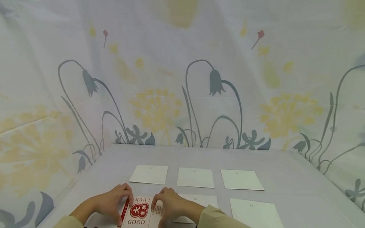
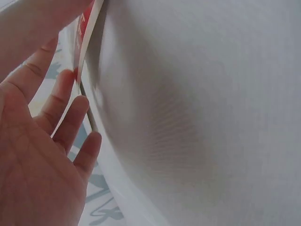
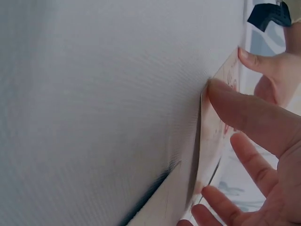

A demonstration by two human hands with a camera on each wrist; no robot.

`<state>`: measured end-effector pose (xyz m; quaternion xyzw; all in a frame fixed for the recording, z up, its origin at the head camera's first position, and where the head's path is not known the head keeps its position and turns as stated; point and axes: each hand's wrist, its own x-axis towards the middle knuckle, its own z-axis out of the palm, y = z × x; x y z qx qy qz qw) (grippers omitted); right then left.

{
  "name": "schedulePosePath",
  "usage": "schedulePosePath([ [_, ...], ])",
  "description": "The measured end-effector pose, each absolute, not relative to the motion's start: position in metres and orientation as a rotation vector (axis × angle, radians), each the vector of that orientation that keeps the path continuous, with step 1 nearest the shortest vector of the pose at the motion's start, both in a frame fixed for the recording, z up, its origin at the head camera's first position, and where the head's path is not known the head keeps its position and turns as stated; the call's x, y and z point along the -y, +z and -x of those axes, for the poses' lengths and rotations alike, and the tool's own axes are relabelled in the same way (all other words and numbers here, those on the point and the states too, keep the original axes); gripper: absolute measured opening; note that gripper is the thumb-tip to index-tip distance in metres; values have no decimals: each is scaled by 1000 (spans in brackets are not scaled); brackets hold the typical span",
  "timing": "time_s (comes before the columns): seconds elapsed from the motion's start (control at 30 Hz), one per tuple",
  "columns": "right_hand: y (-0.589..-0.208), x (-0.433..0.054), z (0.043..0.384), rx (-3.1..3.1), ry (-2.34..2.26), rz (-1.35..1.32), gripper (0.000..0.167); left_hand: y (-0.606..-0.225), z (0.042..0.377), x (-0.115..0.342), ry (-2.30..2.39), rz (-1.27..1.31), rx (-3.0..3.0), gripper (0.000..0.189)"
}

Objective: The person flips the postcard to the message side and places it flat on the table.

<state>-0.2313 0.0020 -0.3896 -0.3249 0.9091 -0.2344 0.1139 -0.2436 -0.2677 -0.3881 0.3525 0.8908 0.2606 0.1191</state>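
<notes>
A white card with red print (image 1: 139,211) lies low on the table in the head view, between my two hands. It reads GOOD, an upside-down LUCK and red characters in a rounded emblem; a red band runs along its left side. My left hand (image 1: 114,202) holds the card's left side, thumb at the near edge and bent fingers at the far one. Across from it, my right hand (image 1: 170,204) grips the right side the same way. In the right wrist view the right thumb (image 3: 249,110) presses the card's (image 3: 214,136) near edge.
Three plain white cards form a back row: left (image 1: 149,174), middle (image 1: 195,177) and right (image 1: 241,180). Nearer, another white card (image 1: 199,200) is partly covered by my right forearm, with one more (image 1: 255,213) to its right. A flower-printed cloth (image 1: 171,76) rises behind the pale table (image 1: 196,156).
</notes>
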Motion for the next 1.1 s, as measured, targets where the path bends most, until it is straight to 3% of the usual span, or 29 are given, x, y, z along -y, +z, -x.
schedulePosePath([
  [0.5, -389, -1, 235, -2698, -1157, 775, 47, -390, 243, 268, 1207, -767, -2522, 53],
  [0.73, -386, -3, 239, -2622, -1498, 713, 82, -394, 248, 272, 1338, -706, -2575, 69],
  [0.8, -386, -4, 241, -2593, -1574, 679, 84, -394, 249, 273, 1366, -672, -2579, 68],
  [0.87, -387, -4, 243, -2565, -1638, 647, 75, -395, 250, 275, 1401, -615, -2582, 60],
  [1.03, -384, -4, 245, -2494, -1765, 624, 26, -397, 252, 277, 1477, -402, -2582, 36],
  [1.1, -382, -3, 244, -2454, -1814, 611, 17, -397, 253, 279, 1490, -327, -2586, 33],
])
